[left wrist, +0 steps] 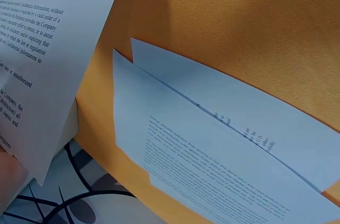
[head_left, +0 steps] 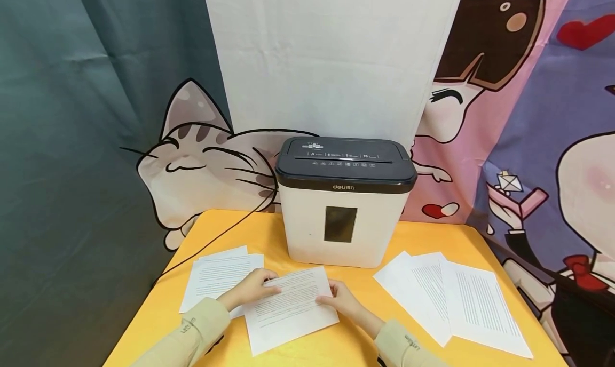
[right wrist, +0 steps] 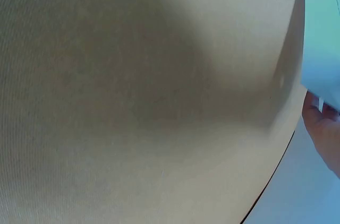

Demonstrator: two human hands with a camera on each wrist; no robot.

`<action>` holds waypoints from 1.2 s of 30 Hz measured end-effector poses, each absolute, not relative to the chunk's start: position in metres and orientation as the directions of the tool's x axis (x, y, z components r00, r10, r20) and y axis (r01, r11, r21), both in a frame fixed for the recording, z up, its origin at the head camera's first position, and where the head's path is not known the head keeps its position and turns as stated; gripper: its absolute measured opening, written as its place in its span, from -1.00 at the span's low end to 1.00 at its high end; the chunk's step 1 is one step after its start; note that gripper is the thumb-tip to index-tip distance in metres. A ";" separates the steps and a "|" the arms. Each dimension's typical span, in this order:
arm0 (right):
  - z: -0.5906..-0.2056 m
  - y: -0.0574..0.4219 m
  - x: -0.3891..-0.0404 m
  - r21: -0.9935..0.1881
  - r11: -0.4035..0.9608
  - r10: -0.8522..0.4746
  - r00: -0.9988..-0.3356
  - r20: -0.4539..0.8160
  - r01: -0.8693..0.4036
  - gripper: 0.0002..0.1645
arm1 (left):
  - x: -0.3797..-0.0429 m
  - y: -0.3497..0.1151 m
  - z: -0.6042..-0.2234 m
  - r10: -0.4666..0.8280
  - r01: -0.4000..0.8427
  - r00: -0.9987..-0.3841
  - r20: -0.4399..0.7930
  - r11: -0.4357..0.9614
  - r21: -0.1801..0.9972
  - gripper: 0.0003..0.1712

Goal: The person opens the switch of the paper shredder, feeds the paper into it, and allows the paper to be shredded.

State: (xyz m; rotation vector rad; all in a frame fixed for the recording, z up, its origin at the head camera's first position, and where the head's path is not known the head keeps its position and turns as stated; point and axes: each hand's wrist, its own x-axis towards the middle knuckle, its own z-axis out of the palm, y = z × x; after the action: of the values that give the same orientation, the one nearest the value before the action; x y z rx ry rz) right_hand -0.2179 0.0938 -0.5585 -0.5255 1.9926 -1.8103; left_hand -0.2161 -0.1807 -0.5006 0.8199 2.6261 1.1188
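2 sleeves (head_left: 204, 321); sheet (head_left: 293, 311) between left hand (head_left: 252, 288), right hand (head_left: 346, 303), edges apparently pinched.

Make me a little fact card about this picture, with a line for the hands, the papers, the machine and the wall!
Left hand: pinches a printed sheet near its left edge
Right hand: pinches the same sheet at its right edge
Papers on the left: overlapping, with print
Papers on the right: overlapping, with print
Machine: paper shredder, white with a dark top
Table: yellow
Wall: cloth with cartoons, including a smiling cat
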 end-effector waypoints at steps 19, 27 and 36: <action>-0.558 0.104 -0.209 -0.996 0.084 -0.479 -0.876 -0.051 0.012 -0.56 | -0.217 -0.186 -0.499 0.509 0.390 -0.859 0.054 0.581 0.715 -0.88; -0.557 0.120 -0.211 -0.998 0.066 -0.456 -0.889 -0.040 0.011 -0.51 | -0.214 -0.196 -0.504 0.498 0.366 -0.866 0.044 0.572 0.734 -0.81; -0.549 0.130 -0.210 -0.998 0.043 -0.391 -0.919 -0.053 0.039 -0.48 | -0.212 -0.201 -0.508 0.455 0.402 -0.872 0.179 0.459 0.792 -0.76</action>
State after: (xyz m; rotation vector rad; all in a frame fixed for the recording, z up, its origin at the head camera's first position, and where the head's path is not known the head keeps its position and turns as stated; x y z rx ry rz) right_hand -0.2098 0.1295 -0.5492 -0.3569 2.0152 -1.9456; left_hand -0.2123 -0.2013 -0.5082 0.7743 2.6330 1.4059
